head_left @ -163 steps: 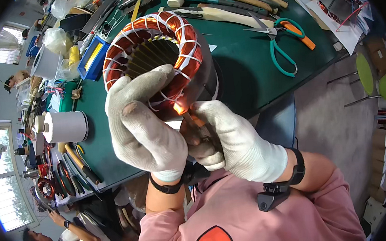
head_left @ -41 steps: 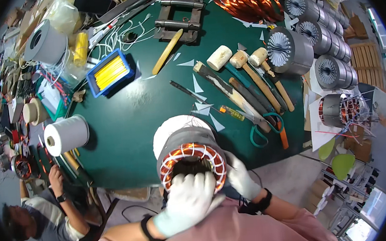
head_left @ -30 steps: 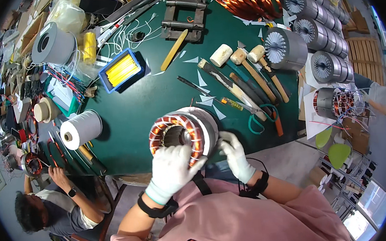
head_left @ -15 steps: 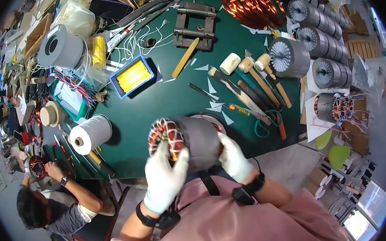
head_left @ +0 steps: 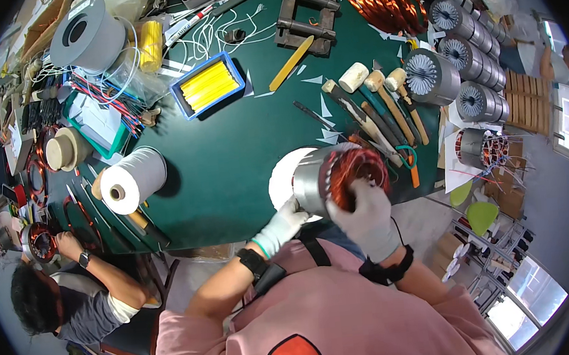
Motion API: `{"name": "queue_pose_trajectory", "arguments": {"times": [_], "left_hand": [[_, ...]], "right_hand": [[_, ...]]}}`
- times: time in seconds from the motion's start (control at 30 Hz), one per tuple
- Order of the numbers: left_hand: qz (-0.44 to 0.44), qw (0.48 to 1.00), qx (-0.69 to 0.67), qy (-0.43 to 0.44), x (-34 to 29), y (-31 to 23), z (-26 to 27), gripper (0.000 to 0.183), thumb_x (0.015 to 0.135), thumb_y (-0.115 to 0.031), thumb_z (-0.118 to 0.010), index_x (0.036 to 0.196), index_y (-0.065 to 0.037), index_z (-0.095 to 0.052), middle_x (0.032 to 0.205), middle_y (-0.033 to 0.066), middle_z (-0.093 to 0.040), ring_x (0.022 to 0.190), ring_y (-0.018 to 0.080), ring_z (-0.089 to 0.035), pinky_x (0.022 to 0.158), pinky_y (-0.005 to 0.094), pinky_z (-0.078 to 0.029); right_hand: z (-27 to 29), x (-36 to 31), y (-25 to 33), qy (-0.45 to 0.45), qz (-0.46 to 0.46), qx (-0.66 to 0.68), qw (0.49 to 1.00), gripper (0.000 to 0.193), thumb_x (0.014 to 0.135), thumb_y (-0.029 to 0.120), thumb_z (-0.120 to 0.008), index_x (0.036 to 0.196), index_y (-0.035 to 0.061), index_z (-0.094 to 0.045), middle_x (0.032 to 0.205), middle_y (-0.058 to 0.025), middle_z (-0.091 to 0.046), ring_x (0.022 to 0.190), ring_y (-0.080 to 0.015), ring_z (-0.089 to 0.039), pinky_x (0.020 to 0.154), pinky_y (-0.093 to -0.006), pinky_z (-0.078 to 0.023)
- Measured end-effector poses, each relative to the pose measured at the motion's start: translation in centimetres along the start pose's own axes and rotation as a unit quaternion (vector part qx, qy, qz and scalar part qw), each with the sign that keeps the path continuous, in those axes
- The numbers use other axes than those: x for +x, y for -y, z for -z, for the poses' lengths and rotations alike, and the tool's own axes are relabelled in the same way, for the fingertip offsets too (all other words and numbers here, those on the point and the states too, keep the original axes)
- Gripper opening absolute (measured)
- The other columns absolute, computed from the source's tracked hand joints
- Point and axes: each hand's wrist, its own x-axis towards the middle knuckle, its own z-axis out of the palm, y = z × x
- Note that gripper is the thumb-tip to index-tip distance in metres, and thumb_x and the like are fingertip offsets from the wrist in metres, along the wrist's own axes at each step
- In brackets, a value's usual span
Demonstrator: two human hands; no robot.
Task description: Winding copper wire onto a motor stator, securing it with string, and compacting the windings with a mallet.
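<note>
Since the frame half a second ago, the wound motor stator has shifted to the right and swung about: the white-laced coil end that faced left is out of sight, and the opposite copper end winding is now presented toward the right and near side. The right hand, gloved, is now at the mouth of the bore, its fingers bent over the near rim of that winding; motion blur prevents confirming whether they clamp it. The left hand, also gloved, has left the laced end and sits against the stator's near left edge, fingertips touching; whether they close on it cannot be told. In this inspector's judgement, the turn gives the right hand direct access to the second coil end, with the left hand steadying the body. Lacing on this end is not clearly visible. The stator lies on its side at the near edge of the green tabletop, overlapping a white round disc to its left. Teal-handled scissors lie just to the right, wooden-handled mallets farther back, and a white cord spool stands well to the left. A blue tray of yellow strips sits at far left.
</note>
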Motion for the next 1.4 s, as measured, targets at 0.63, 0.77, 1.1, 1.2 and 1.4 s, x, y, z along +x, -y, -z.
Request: {"name": "queue_pose_trajectory", "arguments": {"times": [0.63,0.77,1.1,1.2,1.4], "left_hand": [[-0.208,0.818,0.536,-0.033,-6.9,-13.3,0.3,0.092,0.078,-0.035,-0.079,0.151,0.002,-0.037,0.146,0.0295,-0.047,0.137,0.0442,-0.046,0.114,0.0495,-0.039],[-0.239,0.869,0.430,-0.058,-4.9,-12.0,-3.7,0.117,0.064,-0.047,-0.089,0.156,0.002,-0.036,0.158,0.0312,-0.033,0.148,0.0488,-0.031,0.124,0.0502,-0.026],[-0.278,0.844,0.301,-0.347,-11.7,-12.5,-15.3,0.025,0.111,-0.019,-0.049,0.113,-0.001,-0.066,0.090,0.0098,-0.072,0.055,0.0060,-0.054,0.055,0.0222,-0.046],[-0.283,0.853,0.255,-0.358,-10.9,-15.2,-18.0,0.028,0.113,-0.024,-0.047,0.115,-0.001,-0.061,0.082,0.0059,-0.069,0.053,0.0026,-0.050,0.048,0.0193,-0.037],[-0.349,0.810,0.217,-0.418,-13.5,-14.0,-15.3,0.073,0.098,-0.037,-0.070,0.153,-0.001,-0.039,0.133,0.0167,-0.061,0.092,0.0121,-0.063,0.084,0.0283,-0.053]], "right_hand": [[4.6,-10.0,-4.4,0.026,-0.004,0.175,0.984,0.024,0.080,-0.002,-0.073,0.103,0.0044,-0.073,0.107,-0.0100,-0.073,0.096,-0.0286,-0.069,0.087,-0.0397,-0.052],[4.5,-10.0,-8.0,0.071,-0.171,0.209,0.960,0.043,0.081,0.000,-0.075,0.122,0.0005,-0.065,0.119,-0.0165,-0.068,0.106,-0.0340,-0.067,0.091,-0.0406,-0.053],[2.3,-3.1,-7.3,0.099,0.194,0.087,0.972,0.105,0.066,0.041,-0.091,0.155,0.0146,-0.040,0.154,-0.0261,-0.038,0.142,-0.0445,-0.042,0.117,-0.0529,-0.036],[0.8,-1.0,-5.1,0.046,0.268,0.080,0.959,0.068,0.077,0.036,-0.082,0.137,0.0131,-0.059,0.145,-0.0177,-0.052,0.138,-0.0357,-0.048,0.115,-0.0512,-0.038],[0.5,0.9,-7.0,0.124,-0.101,0.669,0.725,0.018,0.103,0.012,-0.052,0.104,0.0011,-0.067,0.078,-0.0049,-0.064,0.079,-0.0148,-0.065,0.083,-0.0304,-0.054]]}}
